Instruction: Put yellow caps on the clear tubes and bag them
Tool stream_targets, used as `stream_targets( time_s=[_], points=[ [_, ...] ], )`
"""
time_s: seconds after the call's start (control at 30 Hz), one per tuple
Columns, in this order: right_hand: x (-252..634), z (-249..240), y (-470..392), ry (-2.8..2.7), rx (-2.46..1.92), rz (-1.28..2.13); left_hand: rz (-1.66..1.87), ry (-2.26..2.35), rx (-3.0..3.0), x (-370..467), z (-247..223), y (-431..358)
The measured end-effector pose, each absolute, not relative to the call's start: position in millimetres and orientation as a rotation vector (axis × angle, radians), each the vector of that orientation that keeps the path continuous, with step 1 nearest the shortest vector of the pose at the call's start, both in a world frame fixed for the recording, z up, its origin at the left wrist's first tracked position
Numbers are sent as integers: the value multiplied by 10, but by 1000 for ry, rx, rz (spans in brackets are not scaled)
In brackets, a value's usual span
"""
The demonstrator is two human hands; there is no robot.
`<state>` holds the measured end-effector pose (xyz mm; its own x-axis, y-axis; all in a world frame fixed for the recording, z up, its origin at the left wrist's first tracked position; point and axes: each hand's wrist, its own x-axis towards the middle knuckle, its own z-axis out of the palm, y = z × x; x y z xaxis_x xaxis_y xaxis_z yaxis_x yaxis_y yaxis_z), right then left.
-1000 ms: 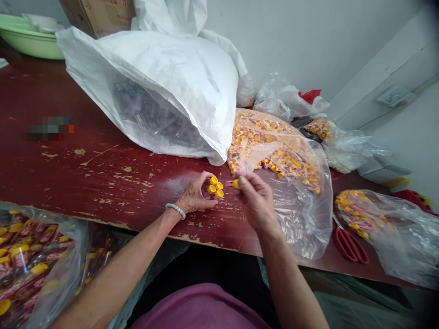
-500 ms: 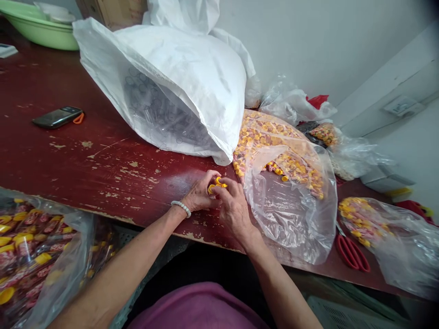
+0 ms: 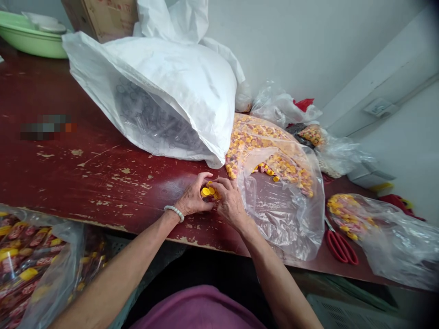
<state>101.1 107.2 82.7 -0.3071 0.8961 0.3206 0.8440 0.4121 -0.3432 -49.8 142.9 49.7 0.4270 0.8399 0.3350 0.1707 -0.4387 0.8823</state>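
Note:
Several yellow-capped clear tubes [image 3: 207, 192] are bunched upright between my two hands, above the red table near its front edge. My left hand [image 3: 192, 197], with a beaded bracelet at the wrist, curls round the bunch, its thumb and fingers on either side. From the right, my right hand [image 3: 231, 202] has its bent fingers on the caps. Behind the hands, the open white sack [image 3: 181, 64] holds many clear empty tubes. To the right lies a clear plastic bag [image 3: 302, 228] with many small yellow-and-pink pieces, some loose at its mouth.
Red-handled scissors [image 3: 341, 246] lie right of the bag, beside another bag [image 3: 391, 237] of yellow-and-pink pieces. At lower left, below the table edge, a bag [image 3: 65, 278] holds filled yellow-capped tubes. A green basin [image 3: 34, 43] and cardboard box [image 3: 111, 20] stand at the back left.
The yellow caps between my hands show more openly, facing up. My left thumb and fingers have spread wider round the bunch. The whole view has shifted slightly.

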Motion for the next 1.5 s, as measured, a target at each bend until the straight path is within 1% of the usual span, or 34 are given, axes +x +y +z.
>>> stream_targets(
  time_s=[0.1, 0.17, 0.27, 0.33, 0.4, 0.53, 0.67, 0.83, 0.97, 1.17, 1.33, 1.5],
  points=[
    [1068, 983, 1031, -2183, -1379, 185, 1053, 897, 1866, -492, 529, 1411],
    [1242, 1089, 1041, -2010, -1357, 133, 1062, 924, 1857, -489, 526, 1408],
    [1753, 1115, 1182, -1653, -1600, -25, 1072, 921, 1853, -481, 494, 1415],
    [2179, 1013, 1338, -1501, -1979, -57, 1085, 917, 1859, -475, 477, 1422],
    [2558, 846, 1487, -1447, -2145, -29, 1089, 924, 1855, -468, 471, 1427],
    [2973, 517, 1652, -1385, -2292, -53, 1077, 930, 1840, -458, 465, 1437],
    [3076, 399, 1767, -1321, -2371, -96, 1052, 931, 1820, -452, 462, 1443],
    [3037, 397, 2050, -1399, -2360, -56, 1021, 945, 1806, -442, 498, 1444],
    [2840, 323, 2166, -1555, -2243, -113, 1000, 958, 1770, -432, 515, 1444],
    [2554, 168, 1878, -1814, -1985, -208, 998, 978, 1773, -428, 546, 1431],
    [2543, 137, 1649, -1731, -1947, -304, 1005, 956, 1796, -439, 542, 1423],
    [2581, 164, 1553, -1712, -1905, -304, 1014, 926, 1800, -437, 541, 1411]
  ],
)
